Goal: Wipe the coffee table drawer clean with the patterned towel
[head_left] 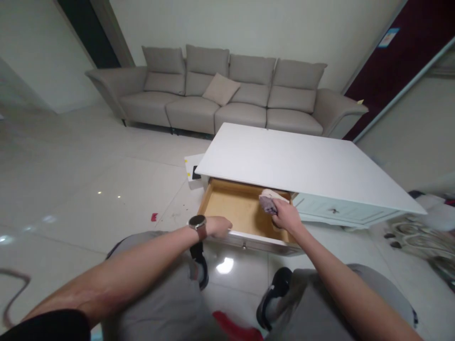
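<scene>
A pulled-out drawer (231,208) with a bare wooden inside juts from the white coffee table (291,156). My left hand (218,226), with a watch (197,222) at its wrist, grips the top edge of the drawer's front panel near its left end. Over the right part of the drawer, my right hand (284,215) is closed round a bunched greyish-purple and pale cloth (267,202). Where the cloth touches the drawer is hard to make out. A small knob (244,246) sits on the drawer front.
A long grey sofa (241,113) stands behind the table. Beside the table's left end is a white box (194,182). A second drawer (332,210) is closed at right. Red scraps (154,217) lie on the tiled floor, and a red object (236,327) lies between my feet.
</scene>
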`<state>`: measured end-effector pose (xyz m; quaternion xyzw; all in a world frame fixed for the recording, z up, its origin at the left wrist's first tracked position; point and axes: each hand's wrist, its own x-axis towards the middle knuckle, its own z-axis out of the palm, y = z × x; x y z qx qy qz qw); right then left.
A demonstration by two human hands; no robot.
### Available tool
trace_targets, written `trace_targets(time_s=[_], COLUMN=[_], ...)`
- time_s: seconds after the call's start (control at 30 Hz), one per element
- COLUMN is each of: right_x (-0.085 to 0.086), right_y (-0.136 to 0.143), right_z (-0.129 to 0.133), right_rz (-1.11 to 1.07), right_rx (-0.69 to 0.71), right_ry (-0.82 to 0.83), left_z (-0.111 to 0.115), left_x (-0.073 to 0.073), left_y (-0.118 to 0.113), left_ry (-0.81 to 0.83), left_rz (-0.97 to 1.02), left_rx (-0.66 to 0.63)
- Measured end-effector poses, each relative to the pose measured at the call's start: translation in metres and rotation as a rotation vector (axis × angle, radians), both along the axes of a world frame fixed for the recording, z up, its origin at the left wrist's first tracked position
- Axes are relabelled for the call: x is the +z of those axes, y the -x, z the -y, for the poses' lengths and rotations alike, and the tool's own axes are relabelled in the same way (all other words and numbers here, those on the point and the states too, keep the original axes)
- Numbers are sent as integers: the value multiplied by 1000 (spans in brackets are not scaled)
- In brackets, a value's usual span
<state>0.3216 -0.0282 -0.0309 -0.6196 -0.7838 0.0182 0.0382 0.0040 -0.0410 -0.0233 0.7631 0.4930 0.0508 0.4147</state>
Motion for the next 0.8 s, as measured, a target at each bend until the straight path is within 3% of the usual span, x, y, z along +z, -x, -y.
trace_targets(time_s=[0.1,0.17,0.27,0.37,0.47,0.57,0.7,0.8], right_x=[-34,-64,-107,-134,-144,-144,-141,-140], right_y=[13,21,34,55,90,139,213,249], right_z=[-6,-13,-29,-50,-76,-104,-129,-138], right_rz=[37,74,91,10,-1,37,15,-17], right_rx=[86,122,101,20,13,107,196,214], right_ry=[131,295,482,427,363,400,403,382], left_z=[14,22,31,38,43,45,39,33], left_x=[-28,-38,-44,-40,-28,-10,12,19], left_y=[-24,-38,-51,-54,-51,-49,-47,-47], left_ry=[-55,-77,-75,-104,-158,-196,-144,-121], left_rz=[-157,-245,-320,-334,-449,-570,-587,-588], left_rx=[-104,-76,-28,-36,-93,-219,-300,-362])
